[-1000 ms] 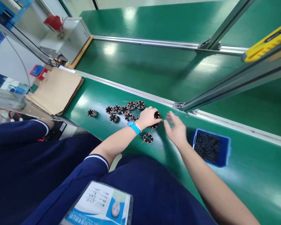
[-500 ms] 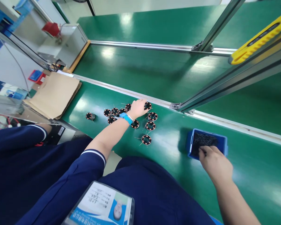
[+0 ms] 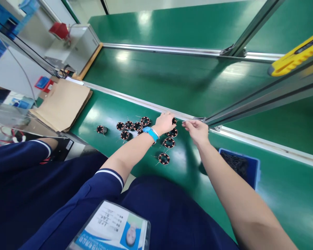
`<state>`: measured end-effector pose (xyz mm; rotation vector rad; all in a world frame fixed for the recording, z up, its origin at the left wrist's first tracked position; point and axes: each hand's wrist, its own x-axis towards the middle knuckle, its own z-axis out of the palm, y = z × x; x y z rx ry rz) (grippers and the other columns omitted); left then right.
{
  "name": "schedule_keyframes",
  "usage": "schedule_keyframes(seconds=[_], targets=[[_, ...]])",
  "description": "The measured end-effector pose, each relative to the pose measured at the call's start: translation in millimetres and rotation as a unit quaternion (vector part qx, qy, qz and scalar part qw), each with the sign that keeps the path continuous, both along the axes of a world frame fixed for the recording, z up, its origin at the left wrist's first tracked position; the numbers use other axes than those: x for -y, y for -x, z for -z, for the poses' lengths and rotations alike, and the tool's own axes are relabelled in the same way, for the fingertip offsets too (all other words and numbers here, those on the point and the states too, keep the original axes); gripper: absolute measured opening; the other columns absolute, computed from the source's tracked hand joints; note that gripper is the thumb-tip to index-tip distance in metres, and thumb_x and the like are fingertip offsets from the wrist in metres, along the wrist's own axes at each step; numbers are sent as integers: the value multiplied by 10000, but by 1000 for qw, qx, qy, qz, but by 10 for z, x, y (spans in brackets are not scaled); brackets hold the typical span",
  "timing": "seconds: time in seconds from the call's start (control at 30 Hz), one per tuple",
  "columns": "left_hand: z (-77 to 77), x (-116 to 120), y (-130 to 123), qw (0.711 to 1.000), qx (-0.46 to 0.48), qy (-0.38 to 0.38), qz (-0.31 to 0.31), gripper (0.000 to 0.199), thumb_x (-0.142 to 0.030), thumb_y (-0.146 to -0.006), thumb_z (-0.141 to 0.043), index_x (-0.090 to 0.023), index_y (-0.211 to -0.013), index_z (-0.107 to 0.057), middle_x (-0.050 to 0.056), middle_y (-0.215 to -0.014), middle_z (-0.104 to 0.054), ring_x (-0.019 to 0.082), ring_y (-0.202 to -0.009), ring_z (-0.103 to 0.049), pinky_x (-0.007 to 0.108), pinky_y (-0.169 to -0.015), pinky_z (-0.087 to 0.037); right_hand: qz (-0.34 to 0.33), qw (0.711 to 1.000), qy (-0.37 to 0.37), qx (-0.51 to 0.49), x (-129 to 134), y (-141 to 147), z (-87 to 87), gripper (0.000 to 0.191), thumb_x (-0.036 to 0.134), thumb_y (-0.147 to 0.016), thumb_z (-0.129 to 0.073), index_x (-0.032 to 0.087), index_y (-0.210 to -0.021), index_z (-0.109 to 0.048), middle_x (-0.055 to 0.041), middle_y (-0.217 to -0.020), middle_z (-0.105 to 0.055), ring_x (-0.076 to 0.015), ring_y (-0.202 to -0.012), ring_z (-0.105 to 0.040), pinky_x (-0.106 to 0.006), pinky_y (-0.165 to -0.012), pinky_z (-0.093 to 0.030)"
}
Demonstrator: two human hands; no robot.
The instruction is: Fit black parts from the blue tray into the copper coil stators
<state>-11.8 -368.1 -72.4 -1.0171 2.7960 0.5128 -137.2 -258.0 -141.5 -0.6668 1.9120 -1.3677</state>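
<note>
My left hand (image 3: 165,123), with a blue wristband, is closed around a wound motor stator (image 3: 174,121) near the white rail. Most of that stator is hidden by my fingers. Just right of it, my right hand (image 3: 198,131) pinches a tiny dark piece, too small to name. Close below my left hand stand several more copper-wound stators (image 3: 169,142), thin wire ends sticking out. Another group of stators (image 3: 128,125) lies to the left of my wrist, and a single stator (image 3: 100,129) sits farther left. Beneath my right forearm is a blue bin (image 3: 258,170) of thin black pieces (image 3: 234,163).
A metal post (image 3: 240,109) rises behind my right hand, with a yellow cutter (image 3: 297,55) on it. Brown cardboard sheets (image 3: 64,100) lie at the left, near a grey box (image 3: 82,45). A co-worker's sleeve (image 3: 21,156) is at the left edge.
My right hand has come out of the blue bin and moved up and left beside my left hand. The left hand still holds the stator, slightly farther right in view.
</note>
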Motion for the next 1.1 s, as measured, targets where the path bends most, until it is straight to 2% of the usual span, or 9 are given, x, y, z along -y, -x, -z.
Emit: schedule_keyframes(seconds=[0.07,0.13,0.37,0.6,0.9,1.0,1.1], targets=[[17,-7,4,1000,-2,-3,-7,343,-283,-914,-682,-157,-1231,-662,134,-1332,-620,301,-1189,-596,380,-994,-519,6,999,-8,35,242,23,110,257,363,-991,-636,118,-1064,-665,-46,-985,-689,-139,-848,-677,-315,-760,-596],[41,-5,6,1000,-7,-7,-12,334,-284,-916,-681,-170,-1229,-661,122,-1336,-617,295,-1212,-583,375,-1016,-509,7,998,-16,60,339,50,175,251,350,-991,-637,121,-1092,-659,-48,-1005,-682,-139,-852,-671,-310,-753,-595],[88,3,6,999,-21,-21,-16,309,-266,-915,-676,-171,-1208,-664,125,-1320,-621,305,-1218,-577,400,-1029,-502,2,994,-21,106,280,88,215,230,322,-985,-647,119,-1093,-656,-45,-1003,-679,-131,-836,-669,-288,-722,-595],[91,3,3,999,-24,-19,-16,297,-263,-910,-678,-172,-1192,-670,124,-1317,-626,312,-1201,-582,406,-1008,-509,-23,994,-14,111,276,104,239,239,330,-985,-647,120,-1100,-655,-48,-1010,-678,-135,-846,-669,-296,-731,-596],[88,8,7,999,-23,-21,-14,261,-296,-929,-661,-152,-1146,-682,136,-1281,-631,304,-1166,-592,392,-984,-506,-116,992,-39,34,295,165,273,270,365,-990,-638,121,-1104,-656,-44,-980,-679,-126,-804,-664,-286,-704,-591],[91,14,7,999,-22,-19,-13,253,-302,-925,-671,-172,-1142,-685,119,-1269,-642,300,-1156,-597,399,-984,-507,-149,986,-65,-25,306,174,250,272,377,-996,-627,120,-1080,-657,-37,-955,-678,-121,-784,-660,-282,-697,-586],[98,21,5,1000,-22,-16,-11,265,-282,-916,-676,-176,-1158,-686,113,-1264,-651,301,-1143,-605,408,-988,-508,-173,975,-79,-112,291,187,175,284,393,-994,-625,124,-1075,-663,-43,-974,-685,-138,-828,-668,-320,-761,-587]])
